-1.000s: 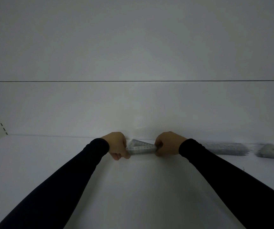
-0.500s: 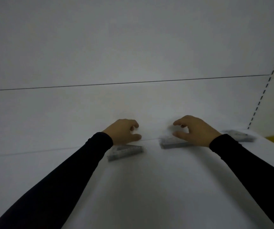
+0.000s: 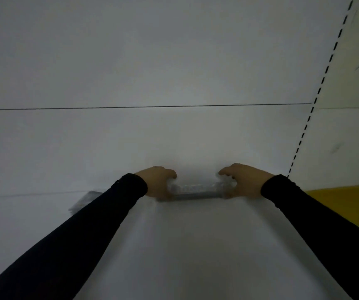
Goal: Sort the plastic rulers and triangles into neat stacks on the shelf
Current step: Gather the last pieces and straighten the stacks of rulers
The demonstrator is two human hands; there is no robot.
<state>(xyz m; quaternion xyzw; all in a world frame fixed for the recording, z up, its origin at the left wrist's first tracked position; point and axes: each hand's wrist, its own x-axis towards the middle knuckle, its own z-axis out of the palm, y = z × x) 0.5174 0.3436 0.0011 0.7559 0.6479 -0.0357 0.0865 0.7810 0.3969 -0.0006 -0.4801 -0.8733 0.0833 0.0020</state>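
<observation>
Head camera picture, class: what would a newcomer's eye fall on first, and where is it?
First, the two hands at the centre: the left hand and right hand grip the ends of a stack of clear rulers on the white shelf. Next, black sleeves run in from the bottom corners, and another stack peeks out behind the left arm.

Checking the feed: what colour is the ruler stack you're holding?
Clear, greyish plastic ruler stack, gripped between left hand and right hand; head view.

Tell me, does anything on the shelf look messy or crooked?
Slightly. The stack of rulers held between the left hand and right hand lies straight, but the grey pile behind the left sleeve sits at a slant. It's blurry and half hidden.
</observation>
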